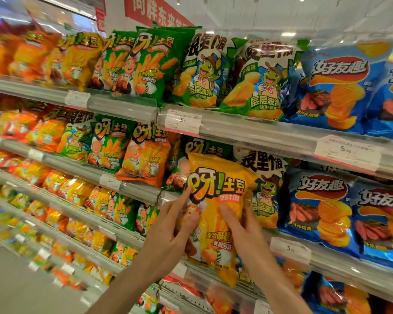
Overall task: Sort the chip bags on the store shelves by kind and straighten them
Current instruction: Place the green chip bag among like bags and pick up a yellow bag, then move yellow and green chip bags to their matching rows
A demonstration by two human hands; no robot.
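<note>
A yellow chip bag (216,214) is held upright in front of the second shelf (281,137) row, between both hands; the left hand (168,234) grips its left edge, thumb on the front face and forefinger stretched up along the side; the right hand (243,234) presses its lower right portion, thumb laid on the front, the remaining fingers hidden behind the bag. Directly behind the bag stand a green bag (204,150) and a white-and-green turtle bag (268,177); to the right, blue bags (320,207) stand upright, touching one another. The top shelf carries green bags (152,64), turtle bags (261,80) and blue bags (336,87); an orange bag (145,155) leans forward over the shelf edge at left of centre.
</note>
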